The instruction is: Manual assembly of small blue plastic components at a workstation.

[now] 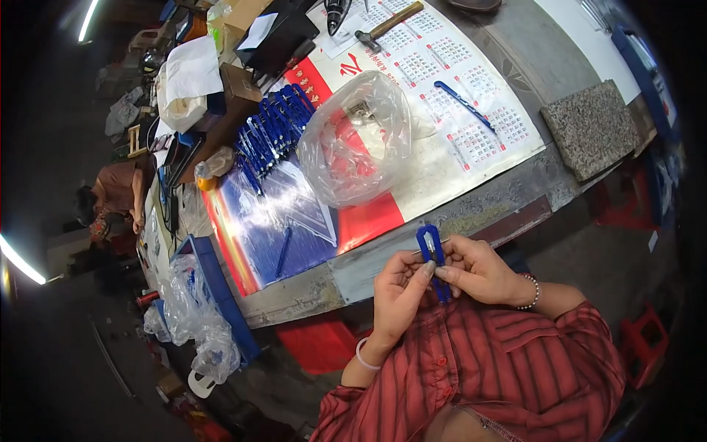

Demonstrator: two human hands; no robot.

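Observation:
Close to my chest, just off the table's near edge, I hold a blue looped piece [429,239] with a narrow metal part in its middle. Its kind is unclear. My left hand [400,295] pinches it from the left, thumb on the front. From the other side my right hand [480,275] grips it too, with its thumb near the middle and fingers partly hidden. Beyond my hands a clear plastic bag [318,158] lies spread open, small metal parts [361,114] inside. Behind it, to the left, is a pile of similar blue pieces [269,129].
A slim blue piece [465,107] lies on the calendar sheet [442,158], and a blue strip [283,252] at its left. A hammer [398,20] rests farther back. At right sits a speckled stone block [589,129]. A blue crate [221,295] stands left; another person [118,191] is beyond.

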